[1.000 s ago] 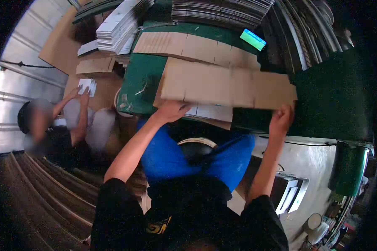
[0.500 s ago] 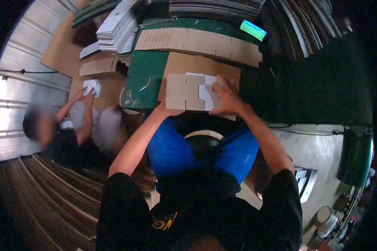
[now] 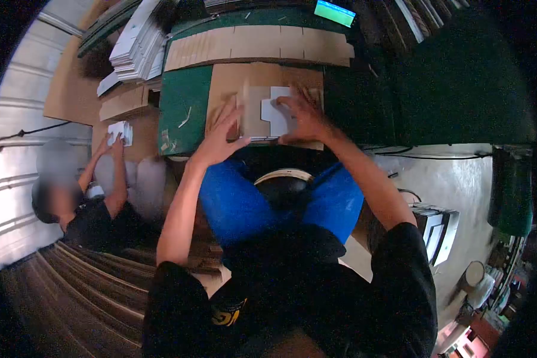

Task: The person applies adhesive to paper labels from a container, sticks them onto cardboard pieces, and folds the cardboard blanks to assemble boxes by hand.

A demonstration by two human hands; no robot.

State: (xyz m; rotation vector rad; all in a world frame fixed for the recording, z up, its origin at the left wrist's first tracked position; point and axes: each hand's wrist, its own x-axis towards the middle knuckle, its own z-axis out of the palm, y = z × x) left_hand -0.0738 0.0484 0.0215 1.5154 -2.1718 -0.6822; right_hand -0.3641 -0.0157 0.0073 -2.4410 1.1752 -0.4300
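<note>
A flat brown cardboard box blank [image 3: 255,117] with a white flap [image 3: 276,116] lies on a larger brown cardboard sheet [image 3: 262,73] in front of me. At its left side is my left hand [image 3: 222,138], open, fingers spread and blurred, the thumb close to the near edge. My right hand [image 3: 309,121] lies over the right end of the blank. Its fingers are apart and bent, with the index fingertip by the white flap and the thumb near the front edge. The blank's right edge is partly hidden under this hand.
A row of brown cardboard pieces [image 3: 256,43] lies behind the sheet on the green table [image 3: 185,98]. White folded cartons [image 3: 134,45] are stacked at back left, and a lit screen [image 3: 335,13] stands at the back. A co-worker [image 3: 95,197] handles white pieces at left.
My left hand has come off the blank's near left corner and moved up beside its left side, fingers spreading. My right hand stays at the right end. The camera view has shifted.
</note>
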